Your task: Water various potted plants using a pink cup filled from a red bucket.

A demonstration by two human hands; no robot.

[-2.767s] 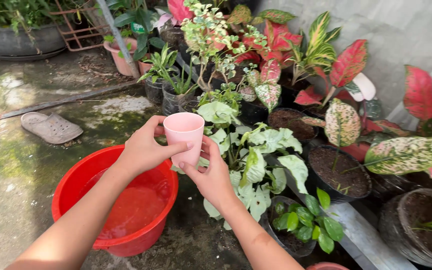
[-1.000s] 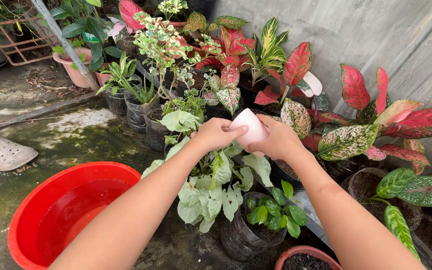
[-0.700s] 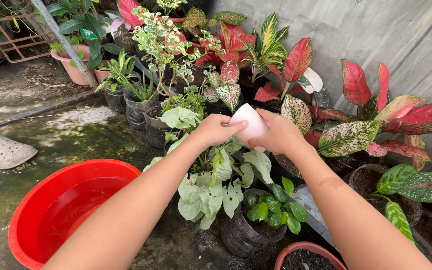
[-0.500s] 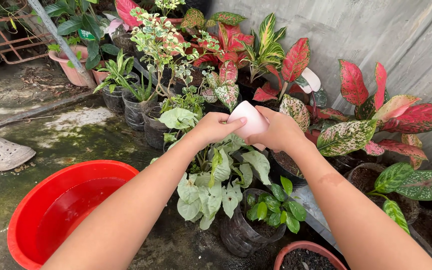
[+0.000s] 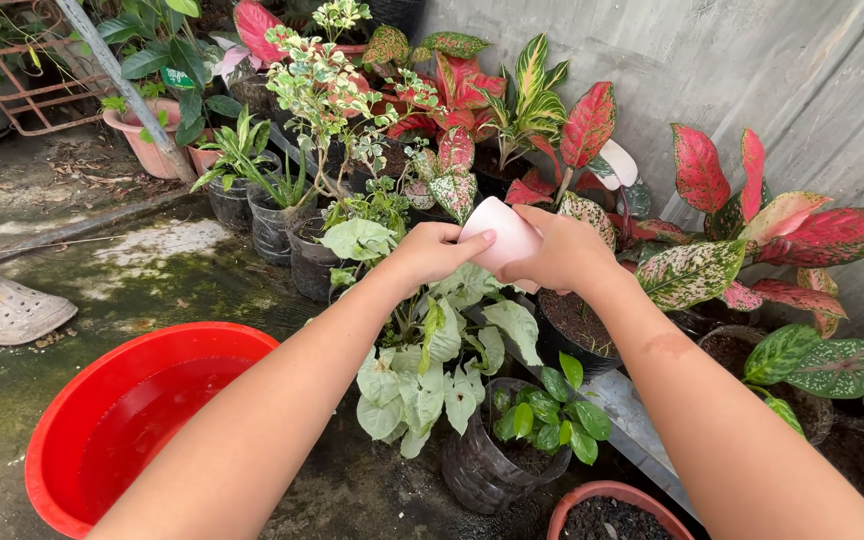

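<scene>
A red basin (image 5: 72, 420) of water sits on the wet floor. Among black pots (image 5: 577, 330), both hands, left (image 5: 432, 255) and right (image 5: 562, 255), grip a tipped pink cup (image 5: 507, 240): pouring, seemingly; next, steady tilt.

Soft, even daylight — faint shadows, sharp focus, slight wide-angle stretch.
</scene>
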